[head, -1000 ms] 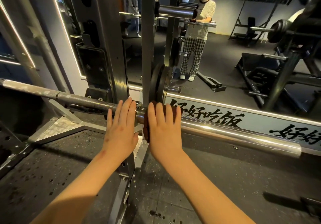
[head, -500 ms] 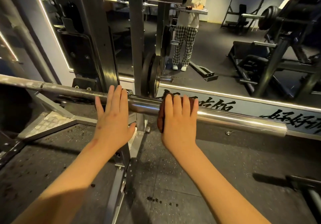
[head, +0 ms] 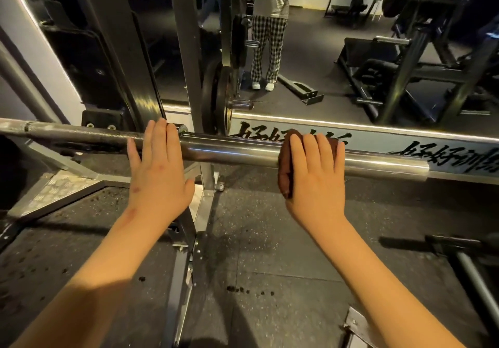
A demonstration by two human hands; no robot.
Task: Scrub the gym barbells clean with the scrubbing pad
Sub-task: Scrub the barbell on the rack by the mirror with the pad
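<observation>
A steel barbell (head: 232,151) lies across the rack at waist height, its shiny sleeve running to the right. My left hand (head: 158,169) rests flat on the bar where the dull shaft meets the sleeve, fingers straight. My right hand (head: 314,175) presses a dark brown scrubbing pad (head: 285,166) onto the sleeve, fingers straight over it. The pad wraps over the top and front of the sleeve and shows mostly at the hand's left edge.
A grey rack upright (head: 186,50) stands just behind the bar, with black weight plates (head: 218,102) on a peg. Behind it a wall mirror (head: 324,50) reflects a person and other machines. A rack foot (head: 183,266) lies on the dark rubber floor (head: 283,253) below.
My right hand has slid the pad to the right along the sleeve, away from the collar. My left hand has stayed on the bar near the collar.
</observation>
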